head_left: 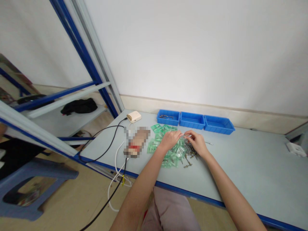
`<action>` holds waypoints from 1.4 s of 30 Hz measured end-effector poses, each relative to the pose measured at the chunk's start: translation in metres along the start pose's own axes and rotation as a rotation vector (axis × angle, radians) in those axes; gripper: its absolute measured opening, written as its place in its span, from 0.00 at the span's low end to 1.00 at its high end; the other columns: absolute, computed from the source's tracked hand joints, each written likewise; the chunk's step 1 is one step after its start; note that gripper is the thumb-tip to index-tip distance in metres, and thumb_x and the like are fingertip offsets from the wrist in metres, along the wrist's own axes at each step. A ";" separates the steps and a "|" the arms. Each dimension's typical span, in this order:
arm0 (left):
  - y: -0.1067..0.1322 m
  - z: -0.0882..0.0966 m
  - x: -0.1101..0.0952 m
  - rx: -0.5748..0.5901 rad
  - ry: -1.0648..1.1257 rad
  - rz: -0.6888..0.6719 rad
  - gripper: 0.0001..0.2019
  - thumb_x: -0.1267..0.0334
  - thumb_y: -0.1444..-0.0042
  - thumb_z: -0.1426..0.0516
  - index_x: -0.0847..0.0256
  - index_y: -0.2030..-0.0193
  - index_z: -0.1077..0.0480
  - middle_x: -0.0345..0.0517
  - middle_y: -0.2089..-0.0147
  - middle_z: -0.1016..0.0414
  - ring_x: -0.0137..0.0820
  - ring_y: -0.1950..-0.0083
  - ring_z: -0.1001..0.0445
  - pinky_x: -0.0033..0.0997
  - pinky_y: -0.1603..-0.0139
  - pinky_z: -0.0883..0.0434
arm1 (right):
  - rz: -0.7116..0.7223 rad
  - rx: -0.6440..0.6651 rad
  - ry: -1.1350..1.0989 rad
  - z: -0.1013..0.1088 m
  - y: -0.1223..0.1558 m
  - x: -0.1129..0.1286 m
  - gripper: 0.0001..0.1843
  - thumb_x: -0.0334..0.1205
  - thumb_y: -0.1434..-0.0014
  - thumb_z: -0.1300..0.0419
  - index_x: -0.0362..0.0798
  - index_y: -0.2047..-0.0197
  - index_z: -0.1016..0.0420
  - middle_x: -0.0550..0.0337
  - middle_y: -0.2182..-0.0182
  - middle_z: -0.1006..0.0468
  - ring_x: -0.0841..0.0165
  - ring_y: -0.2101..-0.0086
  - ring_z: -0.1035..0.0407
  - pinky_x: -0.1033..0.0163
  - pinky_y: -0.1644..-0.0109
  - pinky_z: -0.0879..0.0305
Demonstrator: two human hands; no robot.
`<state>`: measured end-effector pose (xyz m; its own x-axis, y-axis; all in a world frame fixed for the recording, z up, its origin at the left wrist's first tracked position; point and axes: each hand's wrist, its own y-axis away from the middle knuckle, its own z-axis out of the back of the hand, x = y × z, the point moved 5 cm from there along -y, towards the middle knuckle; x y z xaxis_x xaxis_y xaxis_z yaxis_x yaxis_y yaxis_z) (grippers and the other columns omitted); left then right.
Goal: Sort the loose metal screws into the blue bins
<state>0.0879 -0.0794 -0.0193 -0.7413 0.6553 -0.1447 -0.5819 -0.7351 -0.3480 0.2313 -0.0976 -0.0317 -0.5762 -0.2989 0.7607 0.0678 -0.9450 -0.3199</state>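
My left hand (170, 140) and my right hand (197, 141) meet over the grey table (252, 160), fingers pinched together on a small metal pin (186, 135) held between them. Under the left hand lies a spread of small green plastic pieces (166, 150). A heap of several dark metal pins (190, 152) lies below the right hand. One loose pin (209, 143) rests just right of the right hand.
Three blue bins (194, 120) stand in a row at the back, the left one holding a few pins. A beige device (134, 116) with black and white cables sits at the left. A blue stool (36, 189) and blue shelving stand left of the table.
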 end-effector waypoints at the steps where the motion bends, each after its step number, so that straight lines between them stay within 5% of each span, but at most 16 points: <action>1: 0.000 0.000 0.000 0.005 0.000 0.000 0.16 0.59 0.32 0.57 0.63 0.62 0.32 0.47 0.66 0.24 0.32 0.63 0.25 0.27 0.65 0.35 | -0.007 -0.004 -0.001 0.000 0.000 0.000 0.14 0.49 0.43 0.44 0.49 0.61 0.25 0.59 0.70 0.20 0.69 0.77 0.31 0.63 0.68 0.37; 8: -0.001 -0.002 0.015 0.015 0.016 0.165 0.20 0.56 0.32 0.59 0.63 0.63 0.30 0.50 0.64 0.24 0.34 0.62 0.25 0.29 0.62 0.34 | -0.062 -0.027 -0.002 0.001 -0.010 0.006 0.19 0.54 0.42 0.47 0.48 0.68 0.24 0.60 0.74 0.21 0.69 0.78 0.31 0.64 0.69 0.39; 15: -0.002 -0.012 0.028 0.073 0.043 0.262 0.15 0.60 0.34 0.55 0.62 0.62 0.30 0.49 0.61 0.23 0.35 0.59 0.25 0.30 0.61 0.34 | -0.137 -0.043 0.008 -0.009 -0.086 0.026 0.23 0.54 0.39 0.50 0.47 0.72 0.24 0.60 0.77 0.21 0.72 0.82 0.34 0.67 0.72 0.39; 21: -0.002 -0.011 0.028 0.078 0.045 0.255 0.14 0.61 0.34 0.55 0.61 0.63 0.30 0.48 0.62 0.24 0.35 0.60 0.25 0.29 0.62 0.35 | -0.164 -0.104 -0.002 -0.011 -0.134 0.038 0.21 0.48 0.35 0.54 0.45 0.57 0.25 0.57 0.69 0.19 0.74 0.82 0.32 0.67 0.69 0.36; 25: -0.002 -0.011 0.029 0.081 0.051 0.240 0.15 0.60 0.34 0.55 0.61 0.64 0.30 0.47 0.62 0.24 0.33 0.60 0.26 0.28 0.62 0.36 | -0.176 -0.197 0.081 0.027 -0.105 0.023 0.19 0.46 0.36 0.54 0.48 0.51 0.28 0.59 0.67 0.20 0.74 0.81 0.33 0.66 0.70 0.37; 32: -0.004 -0.013 0.028 0.079 0.055 0.237 0.16 0.60 0.34 0.56 0.62 0.64 0.30 0.48 0.62 0.24 0.34 0.61 0.27 0.29 0.62 0.36 | -0.195 -0.116 0.274 0.087 0.005 -0.045 0.08 0.41 0.57 0.34 0.52 0.70 0.20 0.59 0.66 0.22 0.67 0.70 0.32 0.62 0.62 0.38; 37: -0.004 -0.012 0.027 0.089 0.056 0.235 0.15 0.61 0.34 0.56 0.62 0.63 0.30 0.48 0.62 0.25 0.33 0.61 0.27 0.29 0.61 0.36 | -0.237 -0.084 0.278 0.091 0.037 -0.078 0.05 0.42 0.56 0.36 0.51 0.75 0.21 0.58 0.67 0.23 0.67 0.70 0.32 0.61 0.62 0.37; 42: -0.001 -0.006 0.023 0.072 0.069 0.209 0.12 0.61 0.34 0.55 0.61 0.58 0.32 0.46 0.60 0.25 0.32 0.60 0.27 0.28 0.60 0.34 | -0.245 -0.116 0.134 0.074 0.022 -0.079 0.11 0.48 0.52 0.39 0.49 0.72 0.23 0.58 0.72 0.22 0.66 0.71 0.31 0.61 0.63 0.35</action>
<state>0.0740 -0.0626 -0.0278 -0.8253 0.4959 -0.2702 -0.4420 -0.8650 -0.2375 0.3388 -0.1043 -0.0567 -0.6671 -0.0364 0.7441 -0.1756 -0.9630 -0.2045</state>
